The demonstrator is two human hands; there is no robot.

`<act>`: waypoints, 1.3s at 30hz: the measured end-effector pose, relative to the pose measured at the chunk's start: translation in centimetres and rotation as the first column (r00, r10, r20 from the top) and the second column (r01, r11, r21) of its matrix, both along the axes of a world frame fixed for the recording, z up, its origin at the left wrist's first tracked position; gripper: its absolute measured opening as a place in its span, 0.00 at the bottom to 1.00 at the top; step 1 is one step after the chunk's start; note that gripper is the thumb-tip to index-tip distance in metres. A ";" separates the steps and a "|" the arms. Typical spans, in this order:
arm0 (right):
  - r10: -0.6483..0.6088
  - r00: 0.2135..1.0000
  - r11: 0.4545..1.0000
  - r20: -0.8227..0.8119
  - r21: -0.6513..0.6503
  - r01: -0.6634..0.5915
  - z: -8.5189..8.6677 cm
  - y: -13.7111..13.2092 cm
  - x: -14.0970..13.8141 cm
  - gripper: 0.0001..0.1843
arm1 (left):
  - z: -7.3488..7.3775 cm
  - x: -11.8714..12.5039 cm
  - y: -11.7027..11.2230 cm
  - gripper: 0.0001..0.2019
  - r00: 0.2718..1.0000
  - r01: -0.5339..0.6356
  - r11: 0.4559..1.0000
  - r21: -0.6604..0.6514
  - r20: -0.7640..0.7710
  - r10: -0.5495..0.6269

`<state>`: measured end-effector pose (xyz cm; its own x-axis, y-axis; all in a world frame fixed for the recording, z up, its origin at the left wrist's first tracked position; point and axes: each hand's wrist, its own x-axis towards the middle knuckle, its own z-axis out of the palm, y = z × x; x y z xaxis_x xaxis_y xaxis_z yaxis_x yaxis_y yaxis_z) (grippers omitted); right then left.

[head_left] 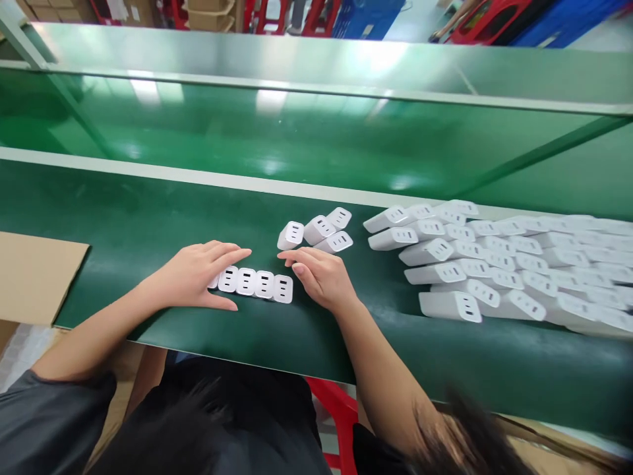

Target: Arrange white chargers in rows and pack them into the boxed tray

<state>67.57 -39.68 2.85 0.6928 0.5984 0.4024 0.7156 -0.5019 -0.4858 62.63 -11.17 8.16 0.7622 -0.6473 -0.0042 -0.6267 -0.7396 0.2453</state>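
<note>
A row of white charger blocks point(246, 282) stands on the green tabletop, port faces up and pressed side by side. At the row's left end is my left hand point(210, 274), thumb and fingers spread wide; it partly covers the end block. My right hand point(319, 274) hovers by the row's right end, fingers stretched to the left and thumb apart, with nothing visible in it. Just beyond it a loose charger point(291, 234) stands slightly tilted, beside a small cluster of chargers point(320, 229). Whether my right fingertips touch anything is unclear.
Many more white chargers point(475, 267) lean in rows across the right side. A cardboard sheet point(39, 277) lies at the left edge. A raised shelf point(316, 63) runs along the back, with cartons point(210, 16) and red stools beyond.
</note>
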 end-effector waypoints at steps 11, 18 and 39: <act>0.025 0.993 0.994 -0.118 -0.099 -0.037 -0.9 1.4 -0.2 0.34 | -1.8 -0.1 -5.8 0.34 0.987 -0.093 0.960 0.262 0.151 0.054; -0.017 0.978 0.999 -0.208 0.037 0.025 -1.2 2.1 -0.5 0.32 | -2.5 -0.2 -6.0 0.34 0.971 -0.126 0.953 0.274 0.231 0.062; 0.697 0.680 0.717 0.227 -0.203 -0.667 7.0 16.1 -12.6 0.38 | -3.3 -21.2 4.8 0.38 0.525 -0.572 -0.772 -0.279 -0.847 -0.083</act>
<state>55.02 -23.63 9.82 -0.0509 0.9065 0.4191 0.9693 0.1460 -0.1981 41.47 -6.39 4.85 0.7730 0.4333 -0.4633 -0.0608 0.7775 0.6259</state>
